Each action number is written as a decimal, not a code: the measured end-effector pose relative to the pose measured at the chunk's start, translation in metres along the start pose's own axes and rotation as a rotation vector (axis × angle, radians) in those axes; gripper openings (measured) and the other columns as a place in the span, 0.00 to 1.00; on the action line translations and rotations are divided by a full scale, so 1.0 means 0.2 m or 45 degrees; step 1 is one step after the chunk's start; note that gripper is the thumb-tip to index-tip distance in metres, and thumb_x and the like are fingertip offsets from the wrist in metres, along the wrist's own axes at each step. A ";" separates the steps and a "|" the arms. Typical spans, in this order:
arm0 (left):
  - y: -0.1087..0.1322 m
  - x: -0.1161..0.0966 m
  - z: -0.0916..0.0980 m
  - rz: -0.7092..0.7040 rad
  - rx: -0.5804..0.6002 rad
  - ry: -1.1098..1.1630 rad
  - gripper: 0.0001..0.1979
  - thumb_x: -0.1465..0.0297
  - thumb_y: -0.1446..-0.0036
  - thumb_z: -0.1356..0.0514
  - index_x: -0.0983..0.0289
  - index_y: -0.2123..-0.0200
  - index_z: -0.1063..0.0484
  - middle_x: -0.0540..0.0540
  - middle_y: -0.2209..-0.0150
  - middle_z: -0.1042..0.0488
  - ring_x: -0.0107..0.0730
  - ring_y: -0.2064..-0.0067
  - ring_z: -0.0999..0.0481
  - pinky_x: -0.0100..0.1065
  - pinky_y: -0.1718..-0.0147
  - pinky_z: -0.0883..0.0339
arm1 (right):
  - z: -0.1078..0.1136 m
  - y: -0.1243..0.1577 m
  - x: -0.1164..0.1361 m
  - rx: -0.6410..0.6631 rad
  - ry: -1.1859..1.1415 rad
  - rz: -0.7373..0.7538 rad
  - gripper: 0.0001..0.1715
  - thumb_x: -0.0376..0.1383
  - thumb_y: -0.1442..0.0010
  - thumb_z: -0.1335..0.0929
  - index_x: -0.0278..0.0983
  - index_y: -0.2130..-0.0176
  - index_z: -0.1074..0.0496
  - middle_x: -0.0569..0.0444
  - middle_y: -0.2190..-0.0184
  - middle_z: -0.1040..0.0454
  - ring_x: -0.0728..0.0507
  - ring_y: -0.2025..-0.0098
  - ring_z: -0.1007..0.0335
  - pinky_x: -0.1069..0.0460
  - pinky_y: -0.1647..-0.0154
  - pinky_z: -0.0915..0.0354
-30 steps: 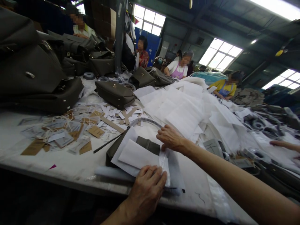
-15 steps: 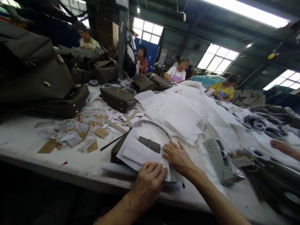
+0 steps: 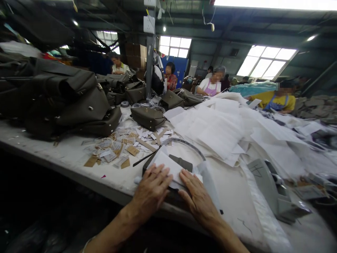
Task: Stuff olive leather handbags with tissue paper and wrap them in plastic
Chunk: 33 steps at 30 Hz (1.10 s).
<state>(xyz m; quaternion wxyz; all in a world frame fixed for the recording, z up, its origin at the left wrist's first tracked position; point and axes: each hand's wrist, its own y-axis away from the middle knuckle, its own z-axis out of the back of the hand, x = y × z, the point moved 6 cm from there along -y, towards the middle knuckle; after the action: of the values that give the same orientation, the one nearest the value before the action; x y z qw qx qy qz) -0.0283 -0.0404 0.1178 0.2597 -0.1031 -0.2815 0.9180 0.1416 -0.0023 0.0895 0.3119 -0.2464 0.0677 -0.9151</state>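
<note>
A dark bag (image 3: 184, 163) lies near the table's front edge, partly covered by white sheets (image 3: 168, 162). My left hand (image 3: 152, 188) rests on the left part of the sheets, its fingers extended. On their right part lies my right hand (image 3: 198, 196), flat, with thumb and fingers apart. The wrapped strap (image 3: 184, 140) of the bag arches behind it. A translucent sheet (image 3: 210, 182) sticks out to the right of my right hand.
Loose tags (image 3: 113, 149) lie left of the bag, with dark bags (image 3: 79, 102) heaped beyond. White sheets (image 3: 218, 123) are piled behind. A grey tape dispenser (image 3: 276, 189) stands at the right. Several people are at work in the background.
The view has turned right to left, so the scene sits further right. My left hand has moved left over the sheets, my right hand nearer the front edge. The sheets now lie folded over the bag.
</note>
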 end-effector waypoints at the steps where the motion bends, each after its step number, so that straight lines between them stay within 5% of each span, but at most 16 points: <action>1: 0.02 0.08 0.05 0.037 -0.001 -0.016 0.21 0.72 0.37 0.43 0.58 0.41 0.33 0.55 0.40 0.31 0.48 0.36 0.39 0.56 0.36 0.49 | 0.02 -0.01 0.01 -0.001 0.012 0.002 0.29 0.45 0.33 0.36 0.39 0.36 0.37 0.45 0.35 0.38 0.35 0.34 0.43 0.34 0.33 0.46; 4: 0.05 0.24 0.09 0.042 0.007 0.065 0.21 0.75 0.39 0.41 0.56 0.43 0.31 0.55 0.41 0.30 0.46 0.37 0.37 0.54 0.39 0.41 | 0.06 -0.08 0.07 -0.017 0.040 -0.044 0.25 0.45 0.39 0.31 0.37 0.45 0.30 0.42 0.38 0.35 0.33 0.35 0.41 0.34 0.35 0.44; 8: 0.04 0.29 0.07 0.111 0.007 0.211 0.19 0.75 0.40 0.40 0.58 0.46 0.30 0.56 0.43 0.29 0.40 0.42 0.31 0.45 0.43 0.32 | 0.04 -0.20 0.15 -0.032 0.014 -0.083 0.27 0.50 0.42 0.29 0.37 0.49 0.29 0.40 0.36 0.38 0.31 0.33 0.46 0.32 0.36 0.46; 12: 0.05 0.19 0.08 0.173 0.000 0.231 0.20 0.76 0.42 0.39 0.57 0.47 0.29 0.56 0.45 0.28 0.40 0.45 0.28 0.44 0.46 0.29 | -0.05 -0.20 0.19 0.075 0.085 0.013 0.50 0.53 0.51 0.25 0.38 0.36 0.40 0.39 0.34 0.43 0.29 0.32 0.49 0.31 0.35 0.49; 20: 0.10 -0.10 -0.03 0.202 -0.090 0.302 0.26 0.82 0.45 0.43 0.56 0.44 0.32 0.56 0.45 0.28 0.41 0.53 0.26 0.45 0.54 0.26 | 0.05 -0.02 -0.05 0.178 0.276 -0.052 0.62 0.54 0.59 0.23 0.38 0.33 0.44 0.39 0.34 0.42 0.27 0.34 0.47 0.31 0.35 0.50; 26: 0.02 -0.13 -0.10 0.093 -0.124 0.280 0.27 0.80 0.43 0.43 0.58 0.41 0.35 0.58 0.42 0.31 0.43 0.53 0.26 0.46 0.54 0.25 | 0.09 0.04 -0.08 0.025 0.430 -0.138 0.53 0.49 0.54 0.23 0.38 0.36 0.40 0.40 0.42 0.32 0.28 0.43 0.36 0.35 0.42 0.40; 33: 0.01 -0.08 -0.11 0.064 0.010 0.361 0.27 0.78 0.47 0.36 0.59 0.44 0.33 0.59 0.43 0.30 0.44 0.51 0.26 0.45 0.53 0.25 | 0.00 0.10 0.00 -0.131 0.606 -0.106 0.49 0.43 0.50 0.24 0.34 0.36 0.42 0.36 0.37 0.37 0.25 0.36 0.44 0.30 0.37 0.51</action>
<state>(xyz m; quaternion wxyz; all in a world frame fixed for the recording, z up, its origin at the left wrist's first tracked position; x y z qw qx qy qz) -0.0088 -0.0403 0.0995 0.2742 -0.2378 -0.2357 0.9015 0.1512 -0.0180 0.0835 0.2363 -0.0422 0.1755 -0.9548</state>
